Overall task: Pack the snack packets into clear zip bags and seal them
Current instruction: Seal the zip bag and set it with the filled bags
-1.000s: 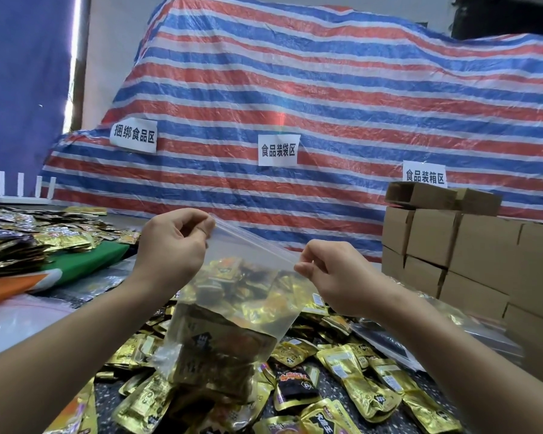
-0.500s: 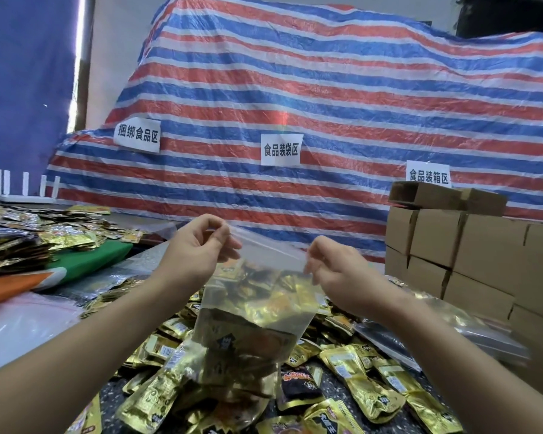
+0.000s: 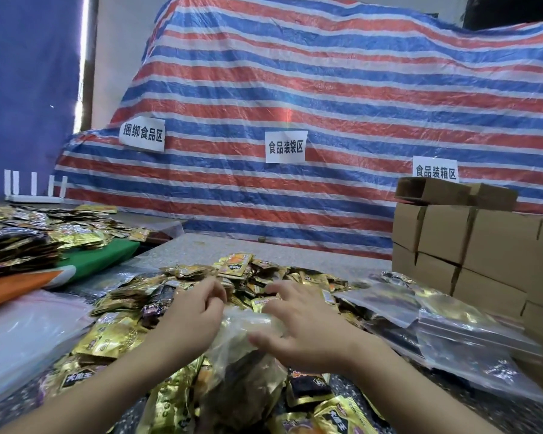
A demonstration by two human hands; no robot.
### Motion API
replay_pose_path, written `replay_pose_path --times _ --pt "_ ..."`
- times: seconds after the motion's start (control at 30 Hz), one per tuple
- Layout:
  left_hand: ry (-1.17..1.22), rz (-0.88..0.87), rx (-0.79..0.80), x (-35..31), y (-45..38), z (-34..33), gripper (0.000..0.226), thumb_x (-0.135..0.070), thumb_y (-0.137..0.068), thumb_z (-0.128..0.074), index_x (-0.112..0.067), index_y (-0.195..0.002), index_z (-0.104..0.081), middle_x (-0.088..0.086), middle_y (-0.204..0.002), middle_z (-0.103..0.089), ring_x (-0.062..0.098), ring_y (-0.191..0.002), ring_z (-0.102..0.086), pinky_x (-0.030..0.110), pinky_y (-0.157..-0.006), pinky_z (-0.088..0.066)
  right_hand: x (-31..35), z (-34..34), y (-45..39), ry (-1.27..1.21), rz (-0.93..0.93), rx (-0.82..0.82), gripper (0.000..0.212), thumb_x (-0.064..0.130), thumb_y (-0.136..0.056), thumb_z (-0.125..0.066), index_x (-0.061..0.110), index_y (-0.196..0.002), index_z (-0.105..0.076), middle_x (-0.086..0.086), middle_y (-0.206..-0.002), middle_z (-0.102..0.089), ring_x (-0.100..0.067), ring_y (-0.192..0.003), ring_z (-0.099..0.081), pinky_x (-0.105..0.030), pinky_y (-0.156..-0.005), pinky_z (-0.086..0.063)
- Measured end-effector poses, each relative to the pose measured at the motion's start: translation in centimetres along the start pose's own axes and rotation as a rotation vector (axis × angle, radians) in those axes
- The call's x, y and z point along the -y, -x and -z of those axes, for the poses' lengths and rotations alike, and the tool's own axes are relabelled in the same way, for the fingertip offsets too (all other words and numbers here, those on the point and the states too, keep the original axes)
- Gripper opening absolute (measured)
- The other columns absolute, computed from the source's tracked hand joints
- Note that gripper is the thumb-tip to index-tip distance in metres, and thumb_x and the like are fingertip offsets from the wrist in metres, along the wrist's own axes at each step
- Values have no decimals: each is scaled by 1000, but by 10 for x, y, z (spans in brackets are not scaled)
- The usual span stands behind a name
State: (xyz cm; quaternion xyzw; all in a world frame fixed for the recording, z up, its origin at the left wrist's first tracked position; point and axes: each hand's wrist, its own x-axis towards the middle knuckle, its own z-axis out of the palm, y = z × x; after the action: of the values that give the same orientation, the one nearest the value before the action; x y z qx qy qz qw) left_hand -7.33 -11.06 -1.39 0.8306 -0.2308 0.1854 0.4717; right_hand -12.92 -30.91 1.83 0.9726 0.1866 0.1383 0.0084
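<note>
A clear zip bag (image 3: 245, 380) stuffed with gold and black snack packets lies on the pile of loose snack packets (image 3: 113, 336) in front of me. Its top edge is bunched between my hands. My left hand (image 3: 195, 314) curls its fingers over the bag's top on the left side. On the right side of the same top edge lies my right hand (image 3: 298, 327), fingers spread and bent, thumb against the plastic. The zip strip itself is hidden under my fingers.
Filled zip bags (image 3: 452, 333) lie stacked to the right, in front of a wall of cardboard boxes (image 3: 489, 245). More packets (image 3: 29, 233) are heaped at far left on green and orange sheets. Empty clear bags (image 3: 22, 333) lie at left. A striped tarp (image 3: 326, 104) covers the back.
The bag was held up in the air by its top corners; now both hands have come down and closer together, and the bag rests on the packet pile.
</note>
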Motion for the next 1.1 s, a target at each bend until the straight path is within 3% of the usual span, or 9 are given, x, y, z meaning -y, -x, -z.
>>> replay_pose_path --times 0.1,0.2,0.33,0.43,0.53,0.7,0.87,1.0,1.1 --pt "-172 105 78 7 7 -2 22 -15 -94 -45 -24 -78 -57 -3 -66 -59 9 -54 -48 31 -53 -36 4 -3 -1 -102 95 224 102 78 -77 -59 25 -156 -22 1 -160 -28 -17 -145 -24 -42 -123 -16" --pt "-197 159 103 12 14 -4 21 -17 -91 -45 -25 -76 -56 -4 -69 -62 12 -61 -53 31 -58 -41 7 -9 -2 -5 109 297 122 71 -68 -75 31 -158 -3 0 -160 -23 -20 -147 -21 -45 -123 -7" --pt "-236 226 171 14 19 -6 22 -19 -90 -45 -28 -76 -59 -4 -69 -62 8 -56 -50 28 -53 -37 12 -13 -3 234 187 191 84 56 -77 -76 20 -142 -35 -5 -134 -45 -26 -128 -40 -53 -120 -12" --pt "-210 238 211 16 20 -9 23 -17 -91 -45 -27 -76 -60 -5 -79 -64 10 -61 -53 26 -54 -39 16 -11 -3 267 203 190 64 52 -80 -74 17 -127 -47 -3 -123 -50 -24 -120 -44 -53 -118 -16" --pt "-201 236 199 17 21 -9 24 -16 -90 -45 -27 -74 -59 -5 -79 -63 11 -60 -52 27 -53 -40 17 -11 -2 297 213 192 63 50 -81 -74 19 -129 -47 -3 -115 -53 -24 -107 -50 -50 -107 -32" --pt "-177 258 189 17 21 -12 24 -18 -93 -43 -24 -77 -60 -3 -75 -64 7 -55 -51 24 -48 -36 16 -12 -1 189 182 257 87 46 -81 -77 32 -150 -25 -5 -117 -53 -26 -107 -52 -46 -99 -34" --pt "1 262 116 11 15 -14 30 -16 -100 -39 -17 -81 -64 3 -84 -65 16 -77 -57 30 -63 -40 14 -13 -3 154 227 108 36 50 -87 -67 23 -109 -57 -1 -88 -58 -22 -83 -54 -44 -95 -38" --pt "276 320 108 5 14 -16 45 -48 -103 -32 -19 -95 -66 6 -90 -71 20 -77 -66 30 -64 -48 5 -15 -2 -6 181 -55 20 41 -88 -66 25 -80 -55 3 -76 -59 -21 -69 -55 -30 -61 -44" --pt "371 212 209 4 16 -20 62 -77 -85 -38 -26 -104 -68 -4 -96 -75 9 -87 -70 36 -80 -52 -8 -11 2 -370 -18 -115 21 36 -84 -70 20 -77 -60 0 -74 -65 -20 -67 -62 -40 -58 -52"
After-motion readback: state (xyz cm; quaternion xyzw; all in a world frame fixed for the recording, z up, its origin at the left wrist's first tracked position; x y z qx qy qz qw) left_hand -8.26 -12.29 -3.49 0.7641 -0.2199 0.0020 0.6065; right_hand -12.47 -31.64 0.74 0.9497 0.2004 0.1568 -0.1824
